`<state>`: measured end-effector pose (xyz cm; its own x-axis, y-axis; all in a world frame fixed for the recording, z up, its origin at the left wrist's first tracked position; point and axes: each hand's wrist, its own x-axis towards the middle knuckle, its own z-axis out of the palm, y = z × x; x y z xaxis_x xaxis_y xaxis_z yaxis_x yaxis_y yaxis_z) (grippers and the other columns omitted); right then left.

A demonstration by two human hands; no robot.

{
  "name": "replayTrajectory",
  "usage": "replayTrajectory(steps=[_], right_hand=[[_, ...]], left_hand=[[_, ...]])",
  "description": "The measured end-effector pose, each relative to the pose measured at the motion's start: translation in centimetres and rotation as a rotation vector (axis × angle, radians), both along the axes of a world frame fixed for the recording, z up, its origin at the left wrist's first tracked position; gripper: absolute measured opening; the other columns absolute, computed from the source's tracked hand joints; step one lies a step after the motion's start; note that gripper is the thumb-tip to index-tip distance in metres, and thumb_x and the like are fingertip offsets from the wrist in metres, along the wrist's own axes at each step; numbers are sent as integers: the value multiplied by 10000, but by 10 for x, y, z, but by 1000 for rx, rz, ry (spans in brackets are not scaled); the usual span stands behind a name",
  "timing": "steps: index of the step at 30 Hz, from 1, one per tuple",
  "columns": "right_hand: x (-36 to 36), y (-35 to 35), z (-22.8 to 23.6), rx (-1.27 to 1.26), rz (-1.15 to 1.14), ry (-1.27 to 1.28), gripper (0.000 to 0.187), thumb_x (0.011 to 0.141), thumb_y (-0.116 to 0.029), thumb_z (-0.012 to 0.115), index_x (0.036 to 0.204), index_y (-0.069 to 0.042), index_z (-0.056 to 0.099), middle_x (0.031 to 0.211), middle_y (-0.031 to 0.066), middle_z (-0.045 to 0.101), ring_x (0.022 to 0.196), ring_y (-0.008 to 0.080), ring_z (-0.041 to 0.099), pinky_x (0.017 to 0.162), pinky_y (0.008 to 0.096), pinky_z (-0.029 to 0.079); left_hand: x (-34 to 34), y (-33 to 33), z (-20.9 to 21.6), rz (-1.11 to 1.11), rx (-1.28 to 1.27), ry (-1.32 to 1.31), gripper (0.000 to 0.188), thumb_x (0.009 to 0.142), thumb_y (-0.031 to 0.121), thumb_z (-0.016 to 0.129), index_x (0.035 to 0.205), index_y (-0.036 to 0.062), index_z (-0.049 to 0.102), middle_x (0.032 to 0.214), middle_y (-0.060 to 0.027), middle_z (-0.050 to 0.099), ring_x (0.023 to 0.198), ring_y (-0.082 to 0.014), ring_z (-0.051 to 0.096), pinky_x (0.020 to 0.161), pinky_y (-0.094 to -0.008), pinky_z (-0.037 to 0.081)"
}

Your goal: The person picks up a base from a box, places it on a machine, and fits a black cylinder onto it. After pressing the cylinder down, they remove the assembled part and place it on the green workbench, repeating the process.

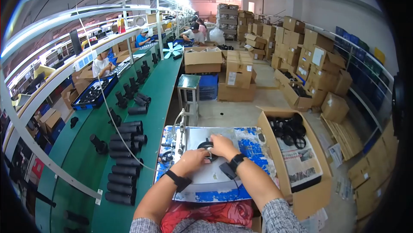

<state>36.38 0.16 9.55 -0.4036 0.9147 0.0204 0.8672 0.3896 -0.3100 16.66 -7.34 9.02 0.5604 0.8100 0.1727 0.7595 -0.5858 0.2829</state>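
Both my hands are closed on a black round part [205,145] low over a bare metal plate [228,135]. My left hand [192,160] grips its near left side, and my right hand [223,146] grips it from the right. My fingers cover much of the part, so its exact kind is hidden. Beneath lies a worn blue-and-white work table [254,147]. Just left of my hands stands a metal clamping fixture [180,140] with a thin hose. Each wrist wears a black strap; the right one [235,162] carries a small box with a cable.
On my right an open carton [325,181] holds black rings [297,132] over newspaper. Black cylinders [122,168] line the green bench [150,147] at left. A metal stool [189,82] and stacked cartons [238,71] stand ahead. Other people [195,34] work farther along the bench.
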Motion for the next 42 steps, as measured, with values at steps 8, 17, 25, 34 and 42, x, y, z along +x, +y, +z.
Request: replayTrajectory(steps=[8,17,25,34,42], right_hand=[[-35,10,2,51,-189,-295,458,797,-219,814,1223,-74,727,1241,189,752,1127,347,753,882,460,617],[-22,15,2,69,-87,-262,264,787,-177,805,1038,-97,800,1072,176,800,1055,346,776,869,457,622],[-39,22,-18,173,-54,-367,159,879,-165,716,986,-118,824,1033,146,810,972,341,795,782,470,630],[41,-88,2,189,-137,583,302,936,-170,782,1128,5,628,993,96,668,939,231,653,829,363,533],[56,-115,-44,-192,-137,953,147,947,-35,768,1026,-44,644,839,-45,615,717,21,544,633,204,426]], left_hand=[[4,4,6,-46,45,-32,296,983,364,669,1229,206,715,1043,-99,745,898,-367,749,737,-494,589],[14,1,-12,65,103,22,265,962,340,690,1155,163,730,974,-74,749,803,-335,745,663,-484,577],[-1,-7,-7,63,29,-75,345,1010,384,651,1273,164,680,1057,-108,746,901,-378,748,732,-516,585],[-180,-123,67,611,393,-116,166,890,246,757,960,96,761,950,-134,741,922,-349,715,775,-472,585],[-447,-159,6,1926,-121,555,466,921,204,719,1383,146,696,1596,-208,455,1466,-515,443,1178,-526,454]])
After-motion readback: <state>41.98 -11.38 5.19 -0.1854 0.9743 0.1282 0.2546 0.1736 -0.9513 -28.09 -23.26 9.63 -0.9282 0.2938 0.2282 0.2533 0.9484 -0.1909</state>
